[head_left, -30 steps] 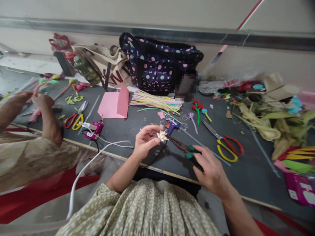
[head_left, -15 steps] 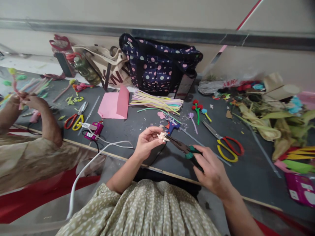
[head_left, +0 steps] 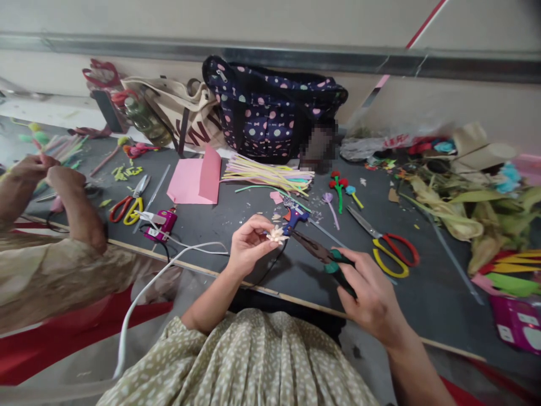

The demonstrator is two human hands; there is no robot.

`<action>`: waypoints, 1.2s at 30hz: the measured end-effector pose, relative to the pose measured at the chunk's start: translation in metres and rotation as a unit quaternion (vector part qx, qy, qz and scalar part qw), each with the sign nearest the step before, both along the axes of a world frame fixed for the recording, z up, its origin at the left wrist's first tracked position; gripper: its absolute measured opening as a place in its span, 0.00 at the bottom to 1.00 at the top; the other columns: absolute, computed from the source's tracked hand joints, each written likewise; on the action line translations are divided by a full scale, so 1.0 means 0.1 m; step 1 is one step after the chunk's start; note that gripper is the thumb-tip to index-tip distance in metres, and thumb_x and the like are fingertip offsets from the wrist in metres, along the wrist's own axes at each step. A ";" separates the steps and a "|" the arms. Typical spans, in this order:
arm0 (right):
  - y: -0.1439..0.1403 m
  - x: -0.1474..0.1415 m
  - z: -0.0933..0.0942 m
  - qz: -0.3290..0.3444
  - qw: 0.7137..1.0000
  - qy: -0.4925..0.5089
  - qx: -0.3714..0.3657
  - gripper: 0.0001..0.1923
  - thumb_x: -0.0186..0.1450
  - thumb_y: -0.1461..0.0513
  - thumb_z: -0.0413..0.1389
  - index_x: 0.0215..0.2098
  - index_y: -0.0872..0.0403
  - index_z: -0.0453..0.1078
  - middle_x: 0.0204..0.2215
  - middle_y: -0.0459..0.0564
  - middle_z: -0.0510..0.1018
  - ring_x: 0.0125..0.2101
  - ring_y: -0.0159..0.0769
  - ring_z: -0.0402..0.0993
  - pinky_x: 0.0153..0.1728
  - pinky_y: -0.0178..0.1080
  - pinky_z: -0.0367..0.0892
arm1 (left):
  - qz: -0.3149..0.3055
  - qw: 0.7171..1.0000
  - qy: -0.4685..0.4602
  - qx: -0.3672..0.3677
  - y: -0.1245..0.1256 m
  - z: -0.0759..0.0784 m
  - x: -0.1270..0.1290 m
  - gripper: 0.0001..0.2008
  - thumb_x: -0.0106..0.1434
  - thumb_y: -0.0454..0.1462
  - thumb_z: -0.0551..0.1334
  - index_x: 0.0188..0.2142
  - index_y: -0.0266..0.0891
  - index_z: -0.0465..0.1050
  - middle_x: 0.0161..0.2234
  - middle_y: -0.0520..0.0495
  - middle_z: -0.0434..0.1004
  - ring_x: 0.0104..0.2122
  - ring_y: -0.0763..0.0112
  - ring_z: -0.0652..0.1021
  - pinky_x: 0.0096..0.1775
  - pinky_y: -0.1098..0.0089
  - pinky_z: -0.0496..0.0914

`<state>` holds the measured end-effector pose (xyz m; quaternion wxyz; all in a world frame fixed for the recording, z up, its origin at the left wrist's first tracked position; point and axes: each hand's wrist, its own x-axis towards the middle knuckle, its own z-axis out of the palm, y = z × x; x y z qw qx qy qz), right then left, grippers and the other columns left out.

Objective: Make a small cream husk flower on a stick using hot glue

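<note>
Between the fingertips of my left hand (head_left: 246, 243) is a small cream-coloured piece with pointed petals (head_left: 276, 234), like a flower head. My right hand (head_left: 371, 293) grips the green-and-black handles of long-nose pliers (head_left: 315, 248). The pliers' jaws point at the flower's right side, a small gap away from it. Just behind them a blue glue gun (head_left: 296, 216) lies on the dark table (head_left: 203, 225). Red-and-yellow-handled scissors (head_left: 386, 242) rest to the right of the pliers, blades pointing up and left.
Behind lie a bundle of pastel pipe cleaners (head_left: 268, 173), folded pink paper (head_left: 192, 180) and a dotted navy bag (head_left: 270, 113). A white cable (head_left: 147, 293) loops near a purple power box (head_left: 161, 224) at left. Dried husks (head_left: 448, 208) fill the right. A co-worker's hands (head_left: 51, 175) work at far left.
The pliers have drawn back slightly to the right, away from the flower. In my left fingers the flower has turned, showing its petals more fully. The co-worker's hands have shifted a little.
</note>
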<state>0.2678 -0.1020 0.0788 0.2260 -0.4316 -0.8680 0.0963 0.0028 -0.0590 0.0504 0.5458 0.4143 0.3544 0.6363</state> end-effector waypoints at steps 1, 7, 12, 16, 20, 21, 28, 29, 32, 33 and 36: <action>0.00 0.00 0.01 -0.001 1.000 -0.003 0.001 0.18 0.58 0.70 0.52 0.47 0.55 0.68 0.51 0.61 0.70 0.51 0.51 0.69 0.49 0.53 0.70 | 0.000 1.000 0.004 0.006 0.00 0.00 0.00 0.15 0.47 0.34 0.75 0.36 0.41 0.79 0.34 0.47 0.73 0.33 0.70 0.75 0.34 0.70 0.74; -0.01 0.00 0.03 0.009 1.000 -0.026 0.004 0.17 0.59 0.70 0.52 0.46 0.56 0.67 0.52 0.62 0.69 0.50 0.52 0.68 0.48 0.53 0.70 | -0.005 0.999 0.022 0.037 0.00 -0.02 -0.01 0.15 0.49 0.32 0.74 0.38 0.42 0.80 0.35 0.46 0.72 0.35 0.69 0.74 0.33 0.70 0.73; -0.01 -0.01 0.05 0.011 1.000 -0.022 0.005 0.16 0.59 0.71 0.52 0.46 0.56 0.67 0.51 0.62 0.70 0.49 0.51 0.69 0.48 0.52 0.70 | -0.002 0.999 0.029 0.036 -0.01 -0.04 -0.01 0.15 0.48 0.33 0.75 0.38 0.42 0.80 0.37 0.45 0.72 0.35 0.69 0.74 0.33 0.70 0.73; -0.02 -0.02 0.06 0.009 1.000 -0.025 0.003 0.16 0.59 0.71 0.52 0.45 0.56 0.68 0.51 0.63 0.70 0.49 0.51 0.69 0.47 0.52 0.71 | -0.011 0.998 0.040 0.052 0.00 -0.06 -0.02 0.16 0.50 0.30 0.74 0.39 0.43 0.80 0.40 0.44 0.72 0.37 0.69 0.75 0.33 0.72 0.73; -0.02 -0.01 0.05 0.014 0.999 -0.029 0.015 0.15 0.59 0.71 0.51 0.44 0.56 0.68 0.50 0.63 0.71 0.49 0.50 0.69 0.47 0.52 0.71 | -0.017 0.997 0.046 0.066 0.00 -0.07 -0.03 0.15 0.50 0.30 0.73 0.39 0.42 0.80 0.42 0.43 0.74 0.40 0.67 0.76 0.33 0.72 0.73; -0.02 -0.01 0.05 0.016 0.999 -0.032 0.018 0.15 0.59 0.71 0.51 0.44 0.57 0.68 0.50 0.63 0.70 0.48 0.50 0.69 0.47 0.51 0.70 | -0.020 0.996 0.046 0.068 0.01 -0.06 -0.03 0.15 0.50 0.30 0.73 0.39 0.42 0.79 0.43 0.42 0.75 0.40 0.66 0.77 0.33 0.72 0.73; -0.03 0.01 0.02 0.012 0.998 -0.052 0.017 0.15 0.60 0.71 0.52 0.45 0.59 0.68 0.51 0.63 0.70 0.48 0.49 0.68 0.48 0.49 0.69 | -0.033 0.996 0.043 0.075 0.00 -0.07 -0.02 0.16 0.52 0.28 0.72 0.41 0.43 0.79 0.43 0.42 0.78 0.43 0.64 0.78 0.37 0.70 0.75; -0.03 0.01 0.01 0.010 0.998 -0.055 0.018 0.15 0.60 0.71 0.52 0.45 0.58 0.68 0.51 0.63 0.70 0.48 0.49 0.68 0.48 0.49 0.69 | -0.034 0.996 0.041 0.071 0.00 -0.07 -0.01 0.16 0.52 0.28 0.72 0.41 0.43 0.79 0.43 0.43 0.78 0.43 0.65 0.78 0.36 0.70 0.75; -0.03 0.01 -0.01 0.001 0.998 -0.063 0.028 0.14 0.61 0.71 0.52 0.46 0.58 0.68 0.51 0.62 0.71 0.48 0.48 0.69 0.48 0.47 0.69 | -0.030 0.997 0.035 0.061 0.00 -0.08 0.00 0.16 0.52 0.28 0.72 0.40 0.42 0.79 0.42 0.43 0.78 0.41 0.66 0.78 0.37 0.70 0.75; -0.02 0.01 -0.01 -0.002 0.997 -0.065 0.036 0.14 0.61 0.72 0.52 0.45 0.57 0.68 0.50 0.62 0.71 0.47 0.47 0.69 0.47 0.47 0.69 | -0.028 0.997 0.034 0.057 0.00 -0.08 0.01 0.16 0.52 0.28 0.72 0.40 0.42 0.79 0.42 0.43 0.78 0.41 0.66 0.79 0.37 0.70 0.75; 0.00 -0.01 0.01 -0.006 0.995 -0.072 0.069 0.13 0.62 0.72 0.52 0.44 0.57 0.69 0.48 0.62 0.73 0.45 0.46 0.70 0.45 0.46 0.70 | -0.024 0.998 0.035 0.042 0.00 -0.08 0.01 0.15 0.52 0.29 0.72 0.40 0.42 0.79 0.42 0.43 0.78 0.41 0.66 0.79 0.36 0.71 0.75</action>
